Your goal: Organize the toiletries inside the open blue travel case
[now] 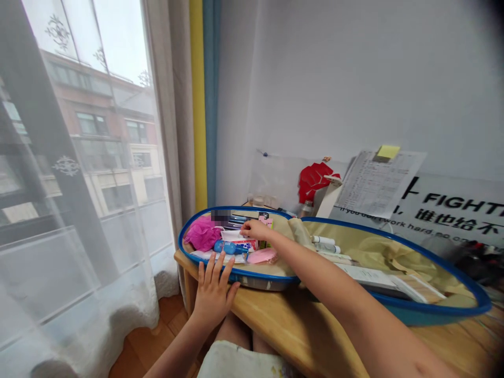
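Observation:
An open case [252,279] with a blue rim lies on the wooden table, its two halves side by side. My left hand [214,289] is spread over the near rim of the left half, fingertips by a blue bottle [225,247]. Above the left half's contents, my right hand [255,229] has its fingers bent together at a white item [231,235]. What those fingers hold, if anything, is hidden. Around the hands lie a crumpled magenta bundle [202,234], a pink oval item [262,255] and a pink package [265,218].
The right half holds white tubes [325,243] and a white box [368,276]. Behind the case are a leaning paper sheet [378,184] and red paper [313,181] against the wall. A sheer curtain [98,210] hangs at left. The table edge [271,328] runs close to my lap.

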Demonstrator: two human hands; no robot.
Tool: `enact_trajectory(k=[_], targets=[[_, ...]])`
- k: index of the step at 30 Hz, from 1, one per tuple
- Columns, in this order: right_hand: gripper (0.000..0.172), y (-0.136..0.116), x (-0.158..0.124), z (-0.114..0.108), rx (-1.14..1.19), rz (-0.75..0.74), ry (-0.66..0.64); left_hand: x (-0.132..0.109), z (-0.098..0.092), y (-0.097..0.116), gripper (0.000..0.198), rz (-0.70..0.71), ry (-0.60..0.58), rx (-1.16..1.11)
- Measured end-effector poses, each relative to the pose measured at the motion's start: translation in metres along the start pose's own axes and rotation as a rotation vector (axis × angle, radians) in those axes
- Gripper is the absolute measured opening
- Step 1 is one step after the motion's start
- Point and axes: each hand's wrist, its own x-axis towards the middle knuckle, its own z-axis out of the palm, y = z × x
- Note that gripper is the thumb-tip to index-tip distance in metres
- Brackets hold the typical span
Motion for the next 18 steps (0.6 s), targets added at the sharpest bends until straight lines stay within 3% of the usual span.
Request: enact_trajectory(k=[5,9,12,15,18], targets=[[0.032,-0.005,-0.005,0.004,-0.071,0.006,0.044,0.001,-0.002,0.001,0.052,-0.005,-0.006,0.000],[0.033,0.005,-0.013,-0.013,-0.070,0.013,0.123,-0.001,-0.001,0.000,0.055,0.001,-0.011,0.011],[0.033,0.036,-0.027,-0.045,-0.081,0.094,0.240,-0.002,0.000,-0.001,0.056,-0.002,-0.014,0.004],[0.035,0.086,-0.051,-0.082,-0.133,0.259,0.352,-0.002,0.000,-0.001,0.056,-0.012,-0.018,-0.006],[0.033,0.138,-0.083,-0.103,-0.180,0.379,0.352,-0.002,0.000,0.000,0.056,-0.018,-0.015,-0.016]])
